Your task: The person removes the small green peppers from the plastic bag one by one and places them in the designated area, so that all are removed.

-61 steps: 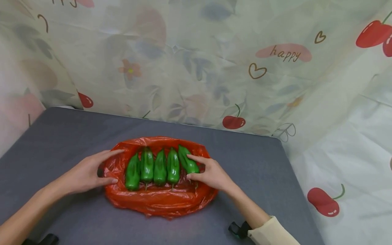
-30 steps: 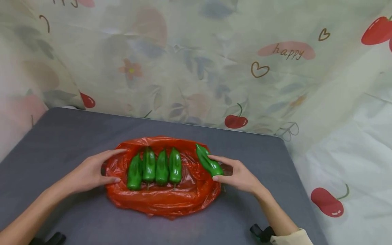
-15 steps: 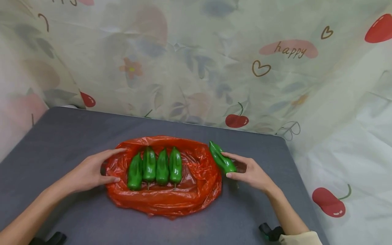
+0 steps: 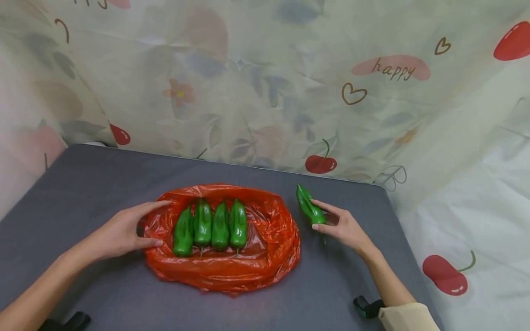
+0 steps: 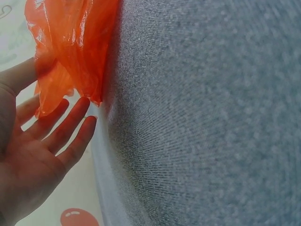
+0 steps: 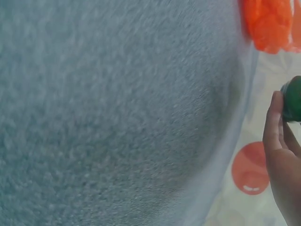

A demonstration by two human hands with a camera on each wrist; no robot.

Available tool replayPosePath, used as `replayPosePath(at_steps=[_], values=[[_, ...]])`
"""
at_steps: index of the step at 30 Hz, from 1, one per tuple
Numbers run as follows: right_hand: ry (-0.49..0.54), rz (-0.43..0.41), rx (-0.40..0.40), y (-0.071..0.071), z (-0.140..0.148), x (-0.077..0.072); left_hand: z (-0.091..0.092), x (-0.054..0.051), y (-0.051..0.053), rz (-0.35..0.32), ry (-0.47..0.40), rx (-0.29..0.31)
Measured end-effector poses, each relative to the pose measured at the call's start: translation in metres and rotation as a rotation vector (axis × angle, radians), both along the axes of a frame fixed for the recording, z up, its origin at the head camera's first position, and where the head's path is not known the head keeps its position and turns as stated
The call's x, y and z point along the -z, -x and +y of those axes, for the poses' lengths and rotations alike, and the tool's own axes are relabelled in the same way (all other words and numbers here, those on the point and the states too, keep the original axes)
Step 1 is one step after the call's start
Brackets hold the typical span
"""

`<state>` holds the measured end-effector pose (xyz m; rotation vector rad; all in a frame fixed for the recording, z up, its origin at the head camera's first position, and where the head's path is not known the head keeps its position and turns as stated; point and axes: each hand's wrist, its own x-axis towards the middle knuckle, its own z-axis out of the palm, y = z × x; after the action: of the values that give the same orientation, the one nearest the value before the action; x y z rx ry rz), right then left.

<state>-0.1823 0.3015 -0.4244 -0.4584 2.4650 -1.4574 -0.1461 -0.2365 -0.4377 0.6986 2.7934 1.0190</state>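
Observation:
Several glossy green peppers (image 4: 221, 225) lie side by side in an opened red plastic bag (image 4: 215, 271) on the grey table. At the bag's left end my left hand (image 4: 120, 232) rests with thumb and index finger spread apart over its rim. In the left wrist view, the fingers (image 5: 70, 122) are fairly straight and touch the bag's hanging edge. To the right of the bag, my right hand (image 4: 345, 230) holds another green pepper (image 4: 308, 207) between thumb and fingers, its pointed tip facing away. Only part of this pepper (image 6: 292, 100) shows in the right wrist view.
The grey tabletop (image 4: 265, 312) extends around the bag on all sides. A patterned cloth (image 4: 248, 92) with cherries and flowers hangs behind the table's far edge, and more cloth (image 4: 476, 220) covers the right side.
My right hand has lifted the rightmost pepper out of the row and carried it right, past the bag's edge. My left hand has stayed at the bag's left end.

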Motion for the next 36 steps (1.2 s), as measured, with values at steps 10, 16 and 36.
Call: replayPosePath(at_steps=[10,16,36], values=[[-0.028,-0.034,0.103,0.021,0.008,0.012,0.000,-0.003,0.000,0.003,0.016,-0.008],[-0.119,-0.002,0.162,0.033,0.010,0.015,0.001,-0.003,0.001,-0.002,0.026,-0.013],[-0.242,0.025,0.200,0.053,0.006,0.029,-0.001,0.002,0.000,-0.016,0.016,-0.011]])
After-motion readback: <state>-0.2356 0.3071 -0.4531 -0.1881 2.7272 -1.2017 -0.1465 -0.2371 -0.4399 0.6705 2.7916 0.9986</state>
